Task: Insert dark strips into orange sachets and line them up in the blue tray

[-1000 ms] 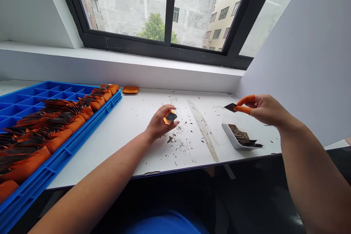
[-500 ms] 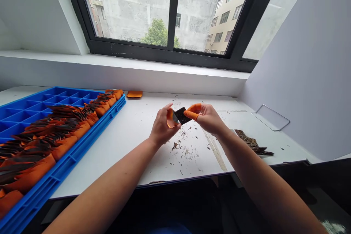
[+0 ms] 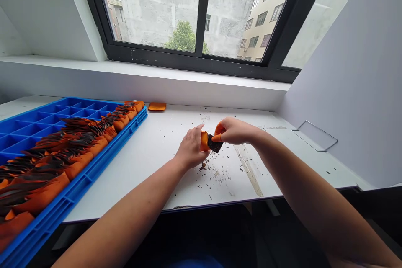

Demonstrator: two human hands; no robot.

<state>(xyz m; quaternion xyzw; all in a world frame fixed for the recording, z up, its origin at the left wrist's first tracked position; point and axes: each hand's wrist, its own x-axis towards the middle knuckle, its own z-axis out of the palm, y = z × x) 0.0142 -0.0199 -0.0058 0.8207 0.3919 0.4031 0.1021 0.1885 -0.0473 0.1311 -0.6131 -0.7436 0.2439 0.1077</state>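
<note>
My left hand [image 3: 190, 148] grips a small orange pouch [image 3: 204, 140] by its sides above the white table. Between the thumb and fingers of my right hand [image 3: 234, 130], which wears orange finger cots, is a thin, dark, flaky square piece [image 3: 215, 144]. The piece meets the pouch's right end; I cannot tell how far, if at all, it is inside. Dark flakes [image 3: 216, 173] lie scattered on the table beneath both hands.
At left stands a blue divided tray [image 3: 125, 136] with rows of orange-and-dark pouches [image 3: 75, 159]. Another orange pouch [image 3: 157, 106] lies near the back wall. A bent wire frame [image 3: 317, 136] rests at right beside a white panel [image 3: 348, 79]. Tape residue [image 3: 249, 171] marks the table.
The pouch has tilted so its orange outside faces me, and its opening no longer shows. Both hands sit slightly lower in view. My right forearm now covers the stack of dark pieces.
</note>
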